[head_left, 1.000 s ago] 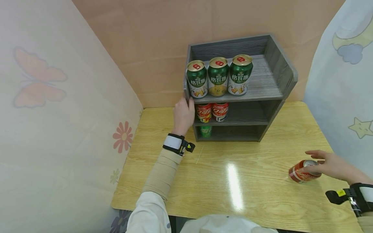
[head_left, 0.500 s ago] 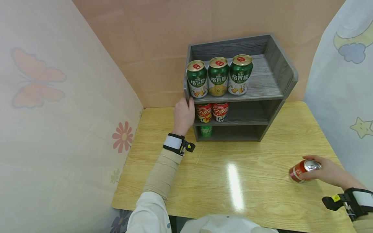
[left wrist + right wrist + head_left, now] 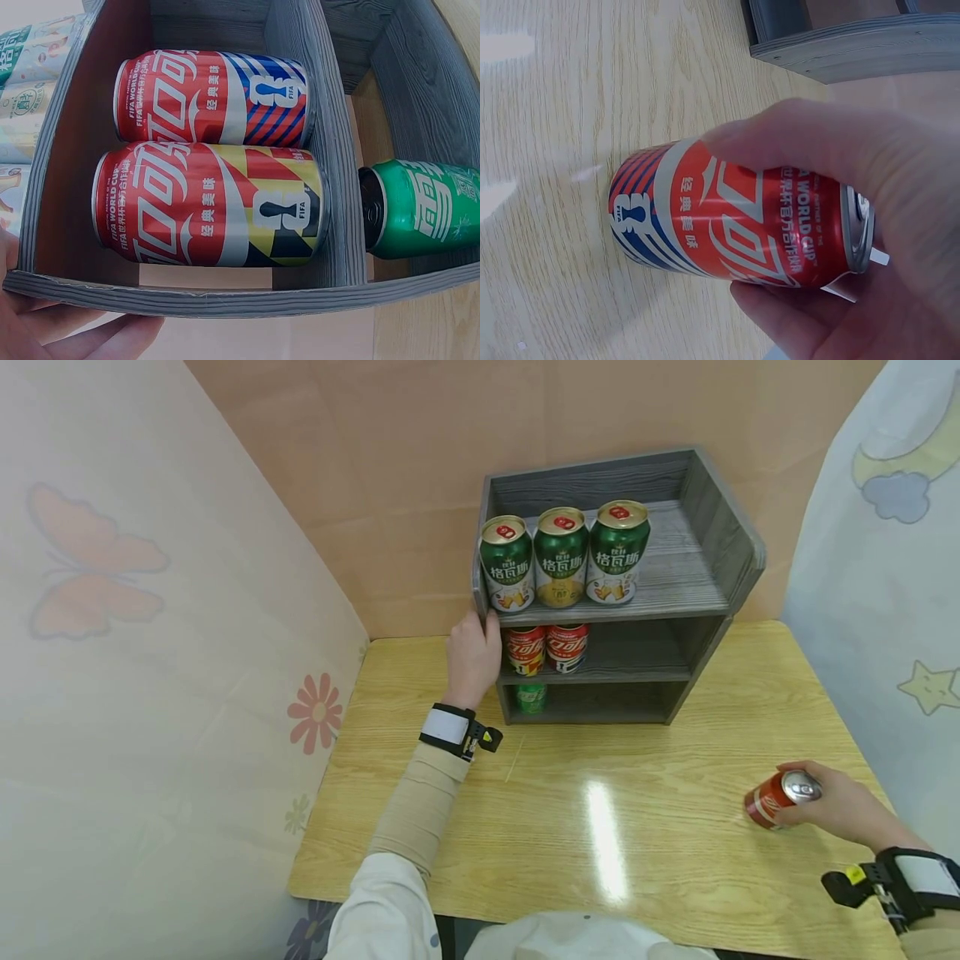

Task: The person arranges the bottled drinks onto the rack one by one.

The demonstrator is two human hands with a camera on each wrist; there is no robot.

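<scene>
At the table's right side, my right hand point(image 3: 843, 806) grips a red cola can point(image 3: 727, 225), thumb on one side and fingers round the other. Its base appears to be on the table. My left hand point(image 3: 472, 660) holds the left side wall of a grey wooden shelf point(image 3: 693, 568); its fingers point(image 3: 90, 337) lie against the outside of that wall. On the shelf's top level stand three green-and-white cans point(image 3: 561, 558). Two red cola cans point(image 3: 210, 206) stand on the middle level, near my left hand. A green can point(image 3: 424, 210) is on the bottom level, at the left.
The light wooden table point(image 3: 525, 827) runs in front of the shelf and to both sides of it. A brown backdrop point(image 3: 420, 468) rises behind. Patterned white panels flank the table on the left point(image 3: 187, 710) and right point(image 3: 862, 635).
My right hand has closed round the red cola can, its fingers coming down onto the can's sides. The can stays about where it was. My left hand and the shelf have not moved.
</scene>
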